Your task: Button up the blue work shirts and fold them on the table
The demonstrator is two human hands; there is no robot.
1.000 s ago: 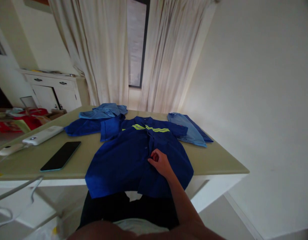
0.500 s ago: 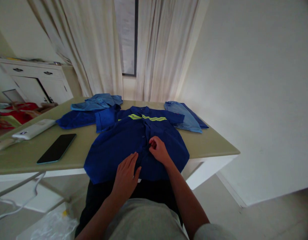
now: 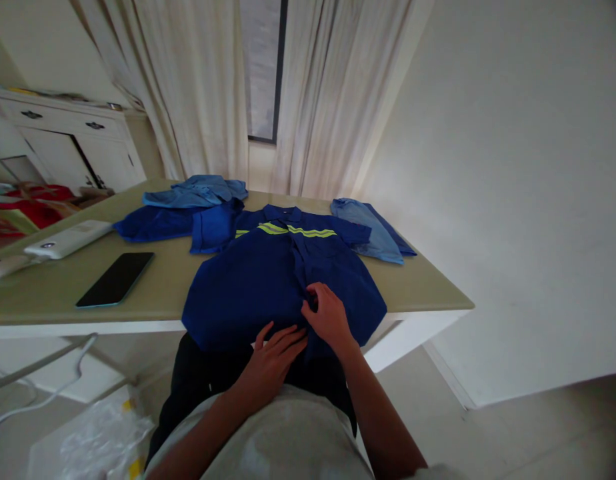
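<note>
A dark blue work shirt (image 3: 268, 280) with yellow reflective stripes lies spread face up on the table (image 3: 53, 293), its hem hanging over the near edge. My right hand (image 3: 328, 317) pinches the shirt's front placket near the hem. My left hand (image 3: 273, 357) rests beside it on the lower hem, fingers stretched out flat.
More blue garments lie at the table's back left (image 3: 188, 203) and back right (image 3: 373, 230). A black phone (image 3: 115, 279) and a white device (image 3: 63, 241) lie on the left side. A white cabinet (image 3: 63, 143) stands at the left, curtains behind, a wall on the right.
My left hand came into view and now lies on the hem. Both hands have moved down the shirt's front toward the near edge. The view has shifted a little.
</note>
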